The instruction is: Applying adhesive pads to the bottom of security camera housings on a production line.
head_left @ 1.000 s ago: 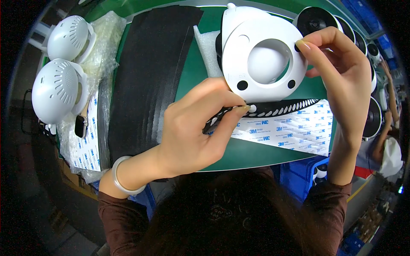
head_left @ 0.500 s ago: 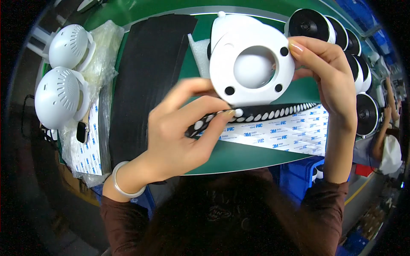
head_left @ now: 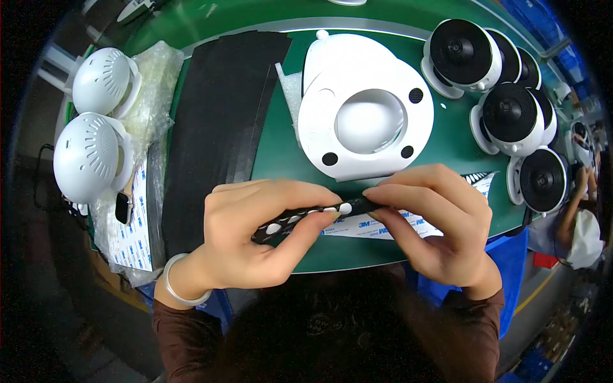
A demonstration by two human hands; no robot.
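My left hand point(head_left: 242, 236) is closed, pinching a narrow black strip point(head_left: 294, 220) dotted with white ovals. At the strip's right end, the thumb and fingertips of my right hand point(head_left: 444, 220) are pressed together on it. Just beyond both hands a white rounded device point(head_left: 319, 124) lies on the green table, its ring-shaped base facing up. Three round black pads point(head_left: 329, 159) sit around the base's round opening. Under my hands lies a white printed backing sheet point(head_left: 354, 228), partly covered by my fingers.
Several white devices with black round fronts point(head_left: 461, 52) stand at the right. Two white vented devices point(head_left: 86, 156) are at the left, beside bubble wrap point(head_left: 156, 83). A stack of black sheets point(head_left: 214, 115) lies left of centre. Blue bins point(head_left: 511, 274) stand below the table edge.
My right hand has let go of the white device and come down to the strip. The device now rests on the table. My left hand keeps hold of the strip, slightly lower.
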